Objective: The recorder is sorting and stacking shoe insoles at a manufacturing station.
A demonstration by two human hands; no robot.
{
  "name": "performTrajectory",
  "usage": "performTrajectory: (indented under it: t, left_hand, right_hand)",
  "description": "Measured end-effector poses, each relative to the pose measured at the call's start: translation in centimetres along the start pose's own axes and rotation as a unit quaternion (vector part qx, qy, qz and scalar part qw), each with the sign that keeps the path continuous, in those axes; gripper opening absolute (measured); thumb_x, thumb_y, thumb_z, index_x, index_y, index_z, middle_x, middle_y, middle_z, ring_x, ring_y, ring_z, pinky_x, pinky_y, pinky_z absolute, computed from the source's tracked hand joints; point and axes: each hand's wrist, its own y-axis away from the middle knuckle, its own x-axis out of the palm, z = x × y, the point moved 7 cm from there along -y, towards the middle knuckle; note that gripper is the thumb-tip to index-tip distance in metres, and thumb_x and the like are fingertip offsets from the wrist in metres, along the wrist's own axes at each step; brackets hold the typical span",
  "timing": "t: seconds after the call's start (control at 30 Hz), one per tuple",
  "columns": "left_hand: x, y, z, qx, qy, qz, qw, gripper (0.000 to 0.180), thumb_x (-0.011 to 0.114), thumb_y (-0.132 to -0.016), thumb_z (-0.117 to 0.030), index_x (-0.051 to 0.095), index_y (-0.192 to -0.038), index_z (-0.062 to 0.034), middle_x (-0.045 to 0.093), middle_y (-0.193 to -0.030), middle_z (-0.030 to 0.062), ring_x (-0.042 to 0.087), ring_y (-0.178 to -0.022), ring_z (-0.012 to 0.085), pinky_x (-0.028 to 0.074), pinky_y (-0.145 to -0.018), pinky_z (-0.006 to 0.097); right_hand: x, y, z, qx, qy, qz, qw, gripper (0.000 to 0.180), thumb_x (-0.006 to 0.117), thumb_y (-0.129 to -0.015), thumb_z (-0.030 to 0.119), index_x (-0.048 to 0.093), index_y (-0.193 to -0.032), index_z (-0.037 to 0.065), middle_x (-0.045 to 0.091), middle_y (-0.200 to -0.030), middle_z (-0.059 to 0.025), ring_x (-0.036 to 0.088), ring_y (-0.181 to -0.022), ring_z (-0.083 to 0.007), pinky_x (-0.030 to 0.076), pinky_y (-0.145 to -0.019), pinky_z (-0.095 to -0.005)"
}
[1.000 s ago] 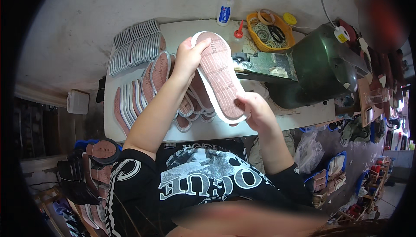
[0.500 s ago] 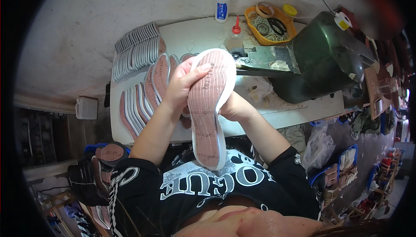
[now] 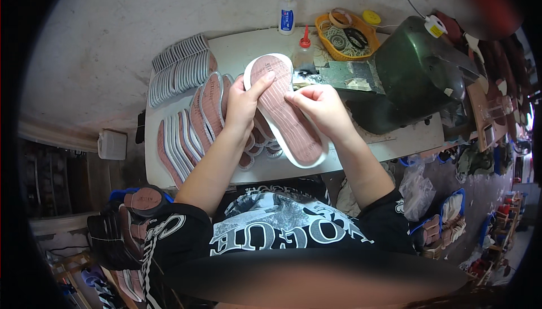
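Observation:
A pink insole point(image 3: 289, 121) with white lines and a white rim is held tilted above the table, its toe end toward me and to the right. My left hand point(image 3: 243, 106) grips its far end from the left, thumb flat on the pink face and fingers hidden underneath. Thumb and forefinger of my right hand point(image 3: 323, 107) pinch the insole's right edge near the narrow middle. Left of my hands, more pink insoles point(image 3: 210, 103) with silver edges lie overlapped, beside a row of insoles standing on edge point(image 3: 179, 137) and a tight stack point(image 3: 182, 69).
A dark green machine point(image 3: 415, 63) takes up the table's right, its flat arm point(image 3: 349, 76) reaching just beyond my right hand. Behind stand a red-nozzled bottle point(image 3: 304, 55), a white bottle point(image 3: 287, 22) and a yellow basket point(image 3: 370, 54). A white jug point(image 3: 112, 144) stands left of the table point(image 3: 412, 141).
The insole has swung, its near end moving away from my chest and to the right. My right hand has come from behind the insole to pinch its right edge; my left hand keeps its grip.

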Motion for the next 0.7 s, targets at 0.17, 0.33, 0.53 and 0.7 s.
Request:
performTrajectory:
  t: [0.17,0.33,0.53,0.7]
  left_hand:
    - [1.1,-3.3,0.7,-0.005,-0.001,0.025,1.000,0.031,0.069,-0.081,-0.012,0.060,-0.106,0.0039,0.066,-0.098,0.0115,0.064,-0.085,0.0168,0.051,-0.078,0.027]
    - [2.3,-5.5,1.6,-0.049,-0.019,0.046,0.998,0.031,0.068,-0.081,-0.011,0.060,-0.106,0.0045,0.066,-0.096,0.0116,0.065,-0.084,0.0176,0.052,-0.075,0.028]
    - [2.4,-6.8,2.7,-0.057,0.012,0.041,0.997,0.024,0.065,-0.082,-0.009,0.063,-0.101,0.0043,0.067,-0.092,0.0109,0.065,-0.081,0.0176,0.051,-0.073,0.028]
    - [2.9,-7.7,2.1,-0.084,-0.025,0.054,0.995,0.029,0.066,-0.082,-0.014,0.063,-0.102,0.0060,0.067,-0.093,0.0120,0.065,-0.081,0.0180,0.052,-0.072,0.029]
  right_hand:
    - [-0.3,-0.8,-0.5,-0.004,-0.129,-0.059,0.990,0.021,0.063,-0.087,0.015,0.067,-0.083,-0.005,0.064,-0.074,-0.0024,0.055,-0.063,-0.0047,0.044,-0.057,-0.0207]
    - [-1.6,-0.1,-0.3,0.002,-0.167,-0.045,0.985,0.025,0.060,-0.090,0.018,0.066,-0.089,-0.006,0.064,-0.082,-0.0049,0.056,-0.070,-0.0063,0.046,-0.064,-0.0214]
    - [-0.4,4.5,-0.9,0.118,-0.273,0.055,0.953,0.029,0.058,-0.088,0.018,0.061,-0.100,-0.009,0.067,-0.087,-0.0159,0.067,-0.078,-0.0196,0.055,-0.068,-0.0284]
    - [1.6,4.8,-1.8,0.113,-0.279,0.022,0.953,0.033,0.050,-0.092,0.021,0.060,-0.100,-0.010,0.068,-0.082,-0.0184,0.068,-0.066,-0.0226,0.057,-0.059,-0.0303]
